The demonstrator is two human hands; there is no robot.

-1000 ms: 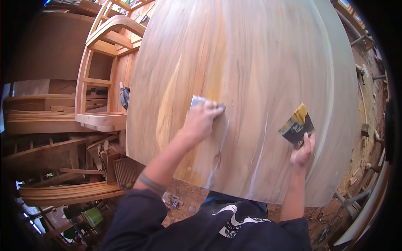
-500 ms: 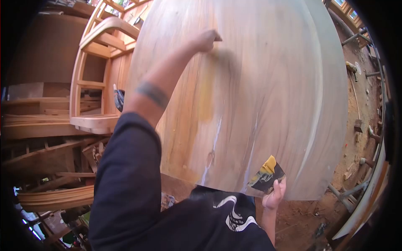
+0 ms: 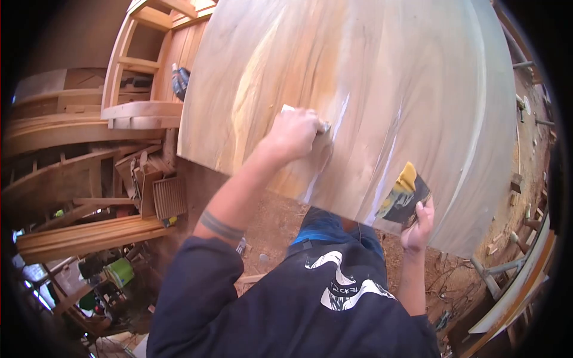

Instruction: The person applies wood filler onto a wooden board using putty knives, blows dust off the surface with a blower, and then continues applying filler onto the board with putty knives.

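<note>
Over a wooden panel (image 3: 388, 77), the left hand (image 3: 295, 132) holds perhaps a scraper (image 3: 287, 108), the right hand (image 3: 419, 228) a dark plate (image 3: 407, 205).

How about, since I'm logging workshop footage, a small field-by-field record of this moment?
Left hand: grips a mostly hidden tool at the wooden panel
Right hand: holds a dark plate near the panel's close edge
On plate: yellow lump
Panel surface: grain, pale streaks
Left of panel: wooden frame
</note>
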